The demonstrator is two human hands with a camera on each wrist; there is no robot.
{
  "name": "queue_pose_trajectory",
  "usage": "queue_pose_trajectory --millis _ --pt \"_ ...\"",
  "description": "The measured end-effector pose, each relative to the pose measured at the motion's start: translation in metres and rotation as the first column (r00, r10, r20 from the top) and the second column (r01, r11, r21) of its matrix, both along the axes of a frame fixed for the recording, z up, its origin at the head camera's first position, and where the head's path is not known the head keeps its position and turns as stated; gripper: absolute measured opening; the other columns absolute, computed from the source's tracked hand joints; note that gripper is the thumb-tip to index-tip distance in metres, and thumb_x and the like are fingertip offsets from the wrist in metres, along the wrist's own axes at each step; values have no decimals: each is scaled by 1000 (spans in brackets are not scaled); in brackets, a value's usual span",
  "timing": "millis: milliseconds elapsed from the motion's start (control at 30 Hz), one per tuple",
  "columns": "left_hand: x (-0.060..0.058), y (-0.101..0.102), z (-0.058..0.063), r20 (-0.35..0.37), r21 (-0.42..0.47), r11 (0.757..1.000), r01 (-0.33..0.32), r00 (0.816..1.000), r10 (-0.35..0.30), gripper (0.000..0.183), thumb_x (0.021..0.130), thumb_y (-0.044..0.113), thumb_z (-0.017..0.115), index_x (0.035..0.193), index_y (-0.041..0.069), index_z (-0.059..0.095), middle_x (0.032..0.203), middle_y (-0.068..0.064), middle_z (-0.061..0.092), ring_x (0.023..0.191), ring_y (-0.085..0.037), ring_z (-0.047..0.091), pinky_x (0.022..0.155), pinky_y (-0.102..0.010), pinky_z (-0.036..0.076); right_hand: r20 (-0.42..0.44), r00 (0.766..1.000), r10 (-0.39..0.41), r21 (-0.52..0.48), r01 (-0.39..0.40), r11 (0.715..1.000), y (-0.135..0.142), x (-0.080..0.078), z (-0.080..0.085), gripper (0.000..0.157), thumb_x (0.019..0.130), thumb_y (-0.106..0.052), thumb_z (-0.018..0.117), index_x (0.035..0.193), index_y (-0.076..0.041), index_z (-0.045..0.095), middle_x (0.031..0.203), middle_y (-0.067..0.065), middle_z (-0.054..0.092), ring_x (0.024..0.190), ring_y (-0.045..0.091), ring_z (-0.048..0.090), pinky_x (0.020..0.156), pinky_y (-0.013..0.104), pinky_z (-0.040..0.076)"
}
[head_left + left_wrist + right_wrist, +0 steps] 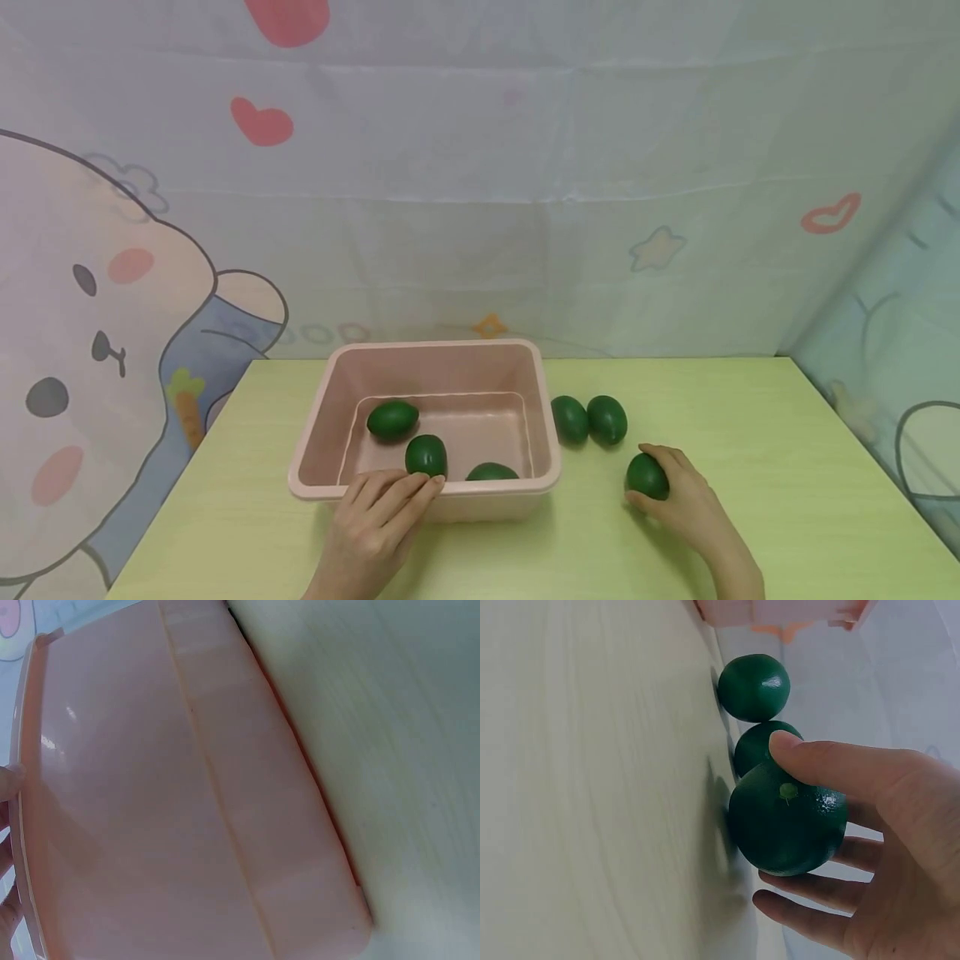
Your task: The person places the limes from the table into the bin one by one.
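My right hand (pixel 688 500) grips a dark green oval fruit (pixel 647 477), thumb on one side and fingers round the other. In the right wrist view this glossy fruit (pixel 787 821) has a pale green stem spot and is close to the tabletop. Over the front rim of a pink plastic basin (pixel 497 507) bend the fingers of my left hand (pixel 371 529), holding that rim; its thumb is hidden in the head view. Inside the basin lie a green fruit (pixel 393 421) at the left, another fruit (pixel 426 456) by my left fingertips, and a third fruit (pixel 492 472) partly behind the rim.
Two more green fruits (pixel 607 420) sit side by side on the table, right against the basin's right side in the head view. The pale yellow-green table (pixel 795 467) ends at a cartoon-printed cloth backdrop (pixel 465 167) behind and at the sides.
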State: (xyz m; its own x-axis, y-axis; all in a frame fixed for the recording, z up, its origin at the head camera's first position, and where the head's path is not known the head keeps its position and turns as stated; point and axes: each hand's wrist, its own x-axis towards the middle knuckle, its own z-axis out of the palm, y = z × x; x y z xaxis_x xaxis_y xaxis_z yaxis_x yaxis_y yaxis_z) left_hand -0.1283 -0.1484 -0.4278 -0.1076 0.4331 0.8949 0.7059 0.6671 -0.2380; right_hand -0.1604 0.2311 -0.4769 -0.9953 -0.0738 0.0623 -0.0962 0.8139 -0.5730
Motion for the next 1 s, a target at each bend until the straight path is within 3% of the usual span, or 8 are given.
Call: queue_pose_trajectory --millis 1000 --pt "0 0 -1 -1 -1 1000 -4 1000 4 26 99 14 51 95 7 76 83 -3 71 75 -21 61 68 -30 48 17 1000 -9 4 9 1000 2 2 4 69 83 -31 75 139 -6 45 138 22 47 120 48 51 89 63 49"
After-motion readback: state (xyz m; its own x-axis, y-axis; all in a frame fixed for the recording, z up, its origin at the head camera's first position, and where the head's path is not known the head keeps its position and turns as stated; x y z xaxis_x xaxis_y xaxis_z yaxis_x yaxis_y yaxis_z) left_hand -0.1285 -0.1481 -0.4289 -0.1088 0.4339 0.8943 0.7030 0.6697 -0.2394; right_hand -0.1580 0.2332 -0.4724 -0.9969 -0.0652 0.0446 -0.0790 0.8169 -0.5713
